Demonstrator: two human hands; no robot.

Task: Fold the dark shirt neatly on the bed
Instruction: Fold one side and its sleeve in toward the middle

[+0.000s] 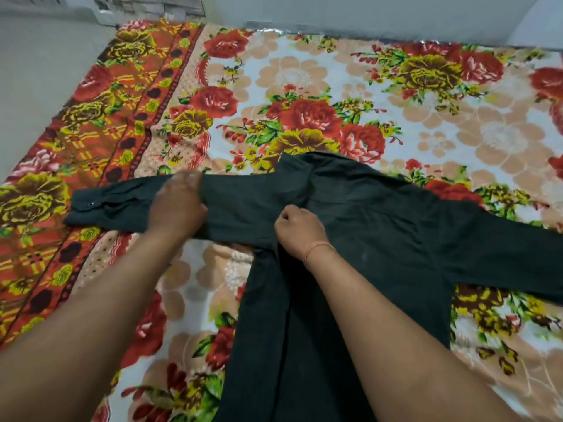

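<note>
The dark shirt (380, 226) lies spread on the flowered bed sheet (304, 86), collar toward the far side. Its left sleeve stretches out flat to the left, ending in a buttoned cuff (88, 205). The right sleeve runs off the right edge of the view. My left hand (178, 205) lies flat on the left sleeve, fingers blurred. My right hand (300, 231), with a thin thread band on the wrist, pinches the cloth at the shoulder near the armpit, where the fabric bunches. The shirt's lower body runs down under my right forearm.
The bed sheet has an orange patterned border (91, 147) along the left side. Beyond it lies grey floor (39, 65), with a wall (365, 13) behind the bed's far edge.
</note>
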